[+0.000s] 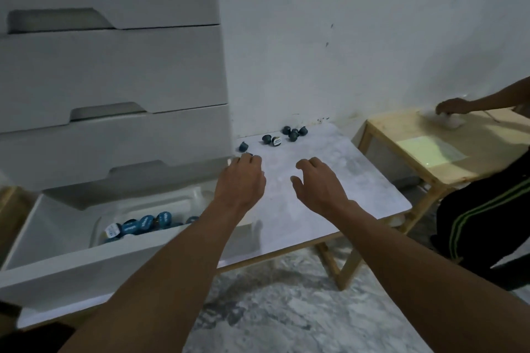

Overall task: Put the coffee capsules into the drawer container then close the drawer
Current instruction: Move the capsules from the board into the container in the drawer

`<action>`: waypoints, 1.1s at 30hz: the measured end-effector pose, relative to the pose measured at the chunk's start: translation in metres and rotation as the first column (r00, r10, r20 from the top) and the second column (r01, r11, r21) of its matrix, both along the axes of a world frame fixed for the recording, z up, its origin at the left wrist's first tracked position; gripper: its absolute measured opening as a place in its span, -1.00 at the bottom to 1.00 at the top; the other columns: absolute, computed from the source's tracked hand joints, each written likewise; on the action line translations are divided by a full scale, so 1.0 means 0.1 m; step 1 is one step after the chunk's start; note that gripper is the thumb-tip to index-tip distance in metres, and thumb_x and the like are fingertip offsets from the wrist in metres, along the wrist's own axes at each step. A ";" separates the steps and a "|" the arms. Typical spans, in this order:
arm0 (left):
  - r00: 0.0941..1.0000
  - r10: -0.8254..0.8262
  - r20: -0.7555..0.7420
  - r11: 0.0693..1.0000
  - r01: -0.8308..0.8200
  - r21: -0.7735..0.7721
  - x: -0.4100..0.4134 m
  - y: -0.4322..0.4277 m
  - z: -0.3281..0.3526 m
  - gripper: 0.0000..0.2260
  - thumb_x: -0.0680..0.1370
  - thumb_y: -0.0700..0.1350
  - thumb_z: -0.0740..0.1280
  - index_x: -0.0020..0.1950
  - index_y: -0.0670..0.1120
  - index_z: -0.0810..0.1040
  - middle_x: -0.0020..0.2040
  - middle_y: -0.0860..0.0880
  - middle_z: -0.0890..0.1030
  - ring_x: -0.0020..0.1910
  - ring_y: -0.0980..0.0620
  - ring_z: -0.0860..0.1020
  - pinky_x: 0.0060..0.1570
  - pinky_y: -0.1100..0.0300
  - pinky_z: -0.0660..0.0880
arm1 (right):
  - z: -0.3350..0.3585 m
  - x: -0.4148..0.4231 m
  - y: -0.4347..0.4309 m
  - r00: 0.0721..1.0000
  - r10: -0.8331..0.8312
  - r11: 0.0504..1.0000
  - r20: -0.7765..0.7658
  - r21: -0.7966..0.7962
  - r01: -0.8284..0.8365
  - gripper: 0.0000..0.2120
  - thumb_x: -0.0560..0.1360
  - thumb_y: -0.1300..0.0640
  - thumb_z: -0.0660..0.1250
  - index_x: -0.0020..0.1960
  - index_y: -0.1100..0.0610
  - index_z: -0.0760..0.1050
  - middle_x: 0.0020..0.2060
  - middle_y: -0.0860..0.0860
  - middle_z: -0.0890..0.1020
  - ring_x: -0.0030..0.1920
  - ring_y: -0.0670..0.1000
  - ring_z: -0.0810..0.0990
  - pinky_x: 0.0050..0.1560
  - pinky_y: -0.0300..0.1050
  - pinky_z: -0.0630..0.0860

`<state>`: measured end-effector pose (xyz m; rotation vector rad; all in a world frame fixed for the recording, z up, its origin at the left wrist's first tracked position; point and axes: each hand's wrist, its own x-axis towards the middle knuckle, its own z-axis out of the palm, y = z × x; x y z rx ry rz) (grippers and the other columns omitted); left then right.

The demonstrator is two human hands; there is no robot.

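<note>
Open drawer (57, 241) sits at 8 o'clock of the left hand (241, 180), and its container (160, 200) is part-filled with capsules. The left fingers (246, 160) curl over a dark capsule (250, 154); can't tell if it's gripped. A loose capsule (243, 147) lies just beyond at 12 o'clock. Right hand (318, 183) is loosely curled, empty and farther off, with the cluster (294, 133) at its 11 o'clock.

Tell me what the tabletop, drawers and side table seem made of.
Tabletop: mottled grey-white, matte; marble or a marble-look laminate, cannot tell. Drawers: smooth, uniform white, faint sheen; likely painted board or plastic. Side table: pale yellowish, unpainted legs and top; looks like bare wood.
</note>
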<state>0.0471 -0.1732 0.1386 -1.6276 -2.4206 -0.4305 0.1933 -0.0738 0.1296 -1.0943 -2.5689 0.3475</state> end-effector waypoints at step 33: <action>0.844 0.486 0.225 0.872 -0.451 -0.191 -0.94 2.30 -0.96 -0.80 0.57 -0.19 0.13 0.09 -0.19 0.50 0.06 -0.17 0.55 -0.01 -0.14 0.55 -0.11 0.07 0.47 | -0.61 -1.40 2.82 0.906 0.392 0.903 0.161 -0.257 -0.345 -0.64 0.56 0.06 0.24 0.33 0.13 0.40 0.24 0.12 0.48 0.19 0.16 0.50 0.14 -0.06 0.41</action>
